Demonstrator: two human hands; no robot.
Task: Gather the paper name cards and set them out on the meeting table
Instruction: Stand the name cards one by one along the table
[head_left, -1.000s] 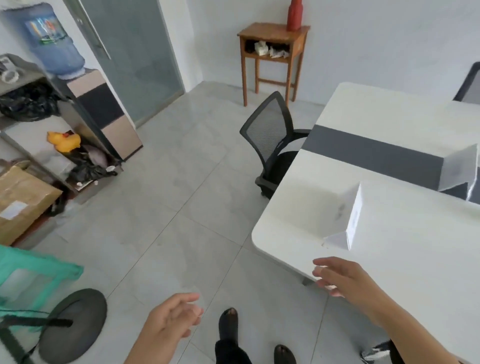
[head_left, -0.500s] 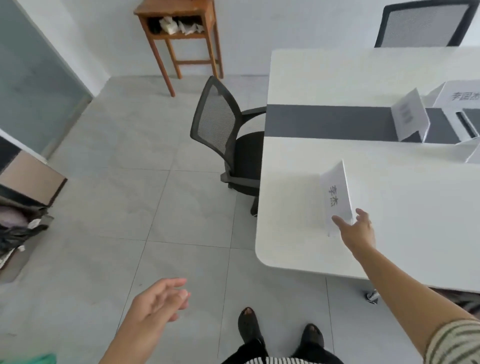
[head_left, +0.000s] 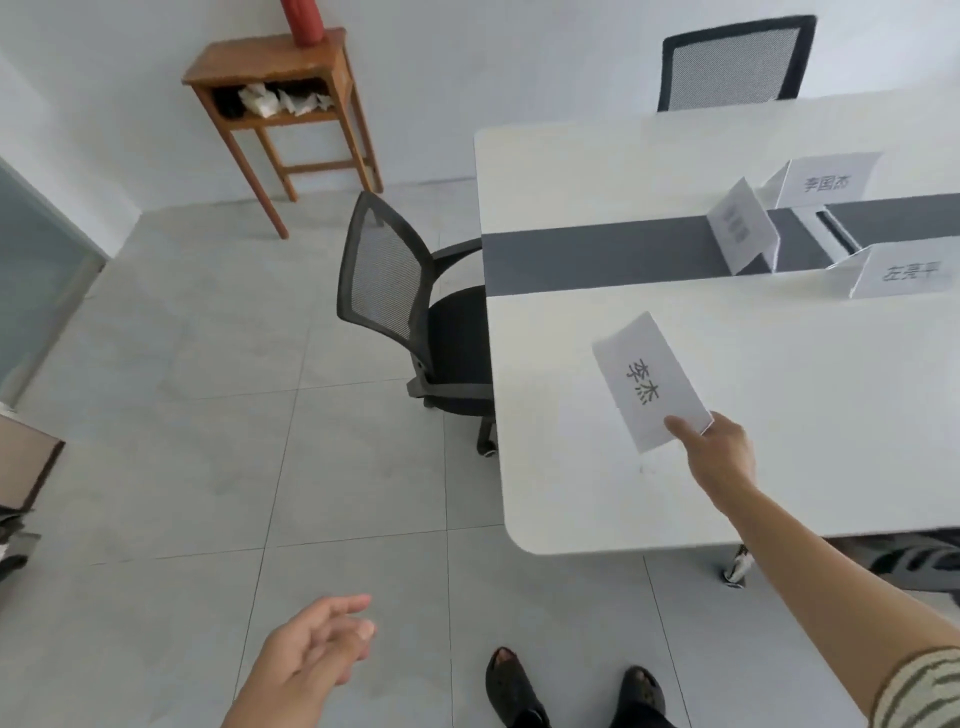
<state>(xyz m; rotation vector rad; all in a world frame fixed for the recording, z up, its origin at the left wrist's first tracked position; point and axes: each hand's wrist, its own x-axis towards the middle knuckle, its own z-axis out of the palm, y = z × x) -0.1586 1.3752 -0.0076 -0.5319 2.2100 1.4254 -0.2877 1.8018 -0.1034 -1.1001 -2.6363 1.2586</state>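
My right hand (head_left: 719, 457) pinches the near corner of a white folded name card (head_left: 647, 379) with black characters, holding it tilted over the near part of the white meeting table (head_left: 597, 493). Three more name cards stand further back by the table's grey centre strip: one (head_left: 743, 231) on the strip, one (head_left: 826, 182) behind it, one (head_left: 904, 273) at the right. My left hand (head_left: 317, 644) hangs over the floor, fingers loosely spread, holding nothing.
A black mesh chair (head_left: 415, 312) stands at the table's left end, another chair (head_left: 732, 62) behind the far side. A small wooden side table (head_left: 280, 98) with papers on its shelf is against the wall. My feet (head_left: 571, 691) stand on grey tiles.
My right hand reached to the name card, took hold of its corner and tipped its printed face up. My view swung right, toward the table. The left hand stayed low.
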